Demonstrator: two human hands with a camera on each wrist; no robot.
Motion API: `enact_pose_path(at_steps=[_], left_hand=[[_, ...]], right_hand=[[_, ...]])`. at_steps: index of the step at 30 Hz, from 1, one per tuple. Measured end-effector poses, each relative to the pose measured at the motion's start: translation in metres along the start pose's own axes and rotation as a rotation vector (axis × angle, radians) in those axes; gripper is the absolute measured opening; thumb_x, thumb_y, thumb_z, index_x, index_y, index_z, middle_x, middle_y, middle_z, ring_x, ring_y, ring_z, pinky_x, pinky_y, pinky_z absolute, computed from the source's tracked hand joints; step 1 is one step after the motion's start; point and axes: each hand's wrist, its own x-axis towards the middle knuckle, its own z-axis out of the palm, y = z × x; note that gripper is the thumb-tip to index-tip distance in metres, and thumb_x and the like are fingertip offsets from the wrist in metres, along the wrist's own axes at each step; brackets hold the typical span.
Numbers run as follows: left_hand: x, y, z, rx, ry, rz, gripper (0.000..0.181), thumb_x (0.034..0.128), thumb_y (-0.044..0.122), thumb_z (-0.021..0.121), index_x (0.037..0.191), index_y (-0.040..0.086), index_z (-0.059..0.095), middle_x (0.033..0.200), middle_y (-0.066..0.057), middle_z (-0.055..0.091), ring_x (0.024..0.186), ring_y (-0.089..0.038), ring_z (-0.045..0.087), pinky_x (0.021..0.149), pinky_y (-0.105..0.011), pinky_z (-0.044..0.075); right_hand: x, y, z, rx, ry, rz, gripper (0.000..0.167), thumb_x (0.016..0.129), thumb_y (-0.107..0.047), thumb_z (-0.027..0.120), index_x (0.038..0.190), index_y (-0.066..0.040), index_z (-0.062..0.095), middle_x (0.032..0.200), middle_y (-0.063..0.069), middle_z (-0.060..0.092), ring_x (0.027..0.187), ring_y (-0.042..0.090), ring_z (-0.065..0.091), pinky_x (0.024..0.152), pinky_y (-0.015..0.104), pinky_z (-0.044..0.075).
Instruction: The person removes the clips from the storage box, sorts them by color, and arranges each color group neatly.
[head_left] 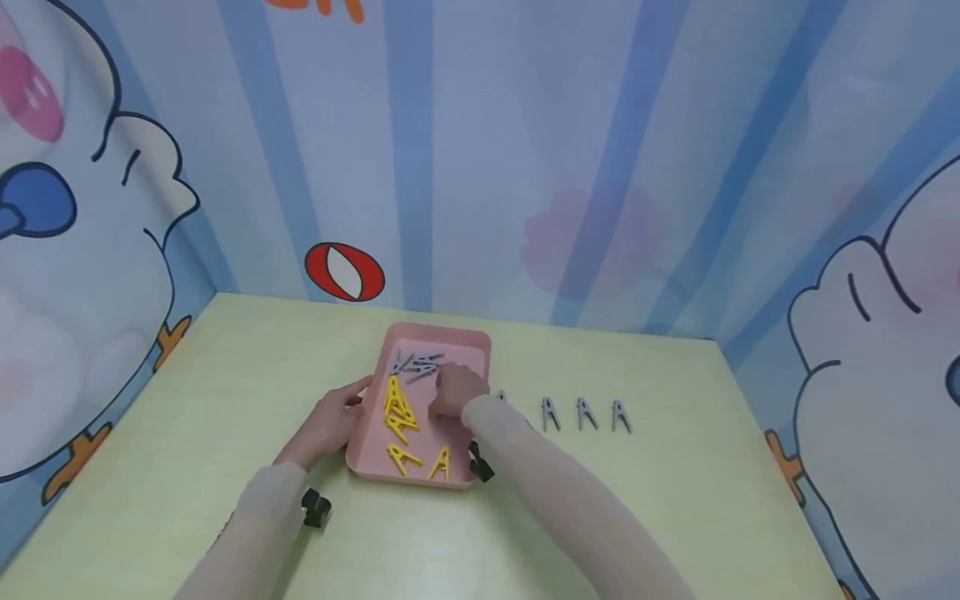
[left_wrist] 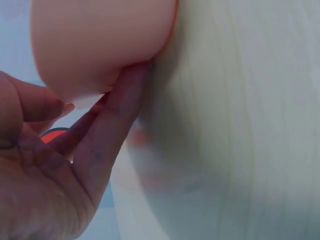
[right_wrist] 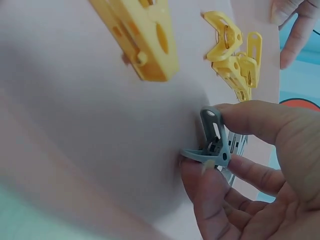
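Note:
A pink tray lies on the table, holding yellow clothespins and, at its far end, grey clothespins. My left hand grips the tray's left side; the left wrist view shows that hand with thumb and fingers at the tray wall. Over the tray's right half is my right hand. Seen from the right wrist, the right hand pinches one grey clothespin between thumb and fingers, just above the tray floor.
Several grey clothespins stand in a row on the pale yellow table, right of the tray; one is partly hidden by the right sleeve. A printed blue curtain rises behind the table.

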Motion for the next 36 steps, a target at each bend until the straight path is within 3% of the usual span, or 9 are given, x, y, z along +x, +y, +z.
enact_pose_path(at_steps=[6, 11, 25, 32, 36], left_hand=[[0.002, 0.001, 0.004, 0.011, -0.008, -0.003, 0.054, 0.1051, 0.014, 0.041, 0.158, 0.019, 0.03, 0.143, -0.022, 0.047, 0.103, -0.026, 0.059, 0.078, -0.033, 0.053], [0.002, 0.002, 0.003, 0.016, -0.012, -0.018, 0.055, 0.1047, 0.016, 0.043, 0.158, 0.019, 0.029, 0.142, -0.022, 0.046, 0.104, -0.027, 0.058, 0.076, -0.032, 0.053], [0.0, 0.005, 0.005, 0.039, -0.017, 0.035, 0.054, 0.1054, 0.014, 0.04, 0.158, 0.015, 0.028, 0.141, -0.025, 0.046, 0.1, -0.027, 0.058, 0.071, -0.03, 0.052], [0.001, 0.005, 0.005, 0.035, -0.021, 0.01, 0.055, 0.1057, 0.015, 0.041, 0.158, 0.017, 0.026, 0.141, -0.024, 0.045, 0.097, -0.026, 0.058, 0.069, -0.029, 0.052], [0.001, 0.005, 0.004, 0.045, -0.022, 0.0, 0.055, 0.1057, 0.014, 0.04, 0.159, 0.017, 0.025, 0.142, -0.024, 0.044, 0.1, -0.027, 0.058, 0.071, -0.03, 0.052]], right_hand=[[-0.002, 0.011, -0.008, -0.002, 0.039, 0.011, 0.037, 0.079, -0.022, 0.079, 0.111, -0.009, 0.068, 0.103, 0.003, 0.068, 0.081, 0.017, 0.061, 0.074, 0.036, 0.054], [-0.008, 0.017, -0.023, 0.047, 0.05, 0.01, 0.04, 0.079, -0.018, 0.079, 0.115, -0.006, 0.068, 0.109, 0.005, 0.068, 0.081, 0.018, 0.061, 0.075, 0.036, 0.055], [-0.02, 0.032, -0.053, 0.258, 0.016, 0.034, 0.044, 0.082, -0.017, 0.079, 0.12, -0.002, 0.063, 0.088, 0.006, 0.065, 0.063, 0.017, 0.06, 0.052, 0.029, 0.049], [-0.03, 0.041, -0.066, 0.364, 0.009, 0.022, 0.044, 0.083, -0.011, 0.077, 0.122, 0.003, 0.061, 0.088, 0.009, 0.066, 0.057, 0.018, 0.057, 0.047, 0.027, 0.049], [-0.036, 0.049, -0.07, 0.402, 0.002, 0.002, 0.045, 0.085, -0.011, 0.075, 0.125, 0.004, 0.059, 0.098, 0.012, 0.066, 0.056, 0.016, 0.053, 0.051, 0.028, 0.05]])
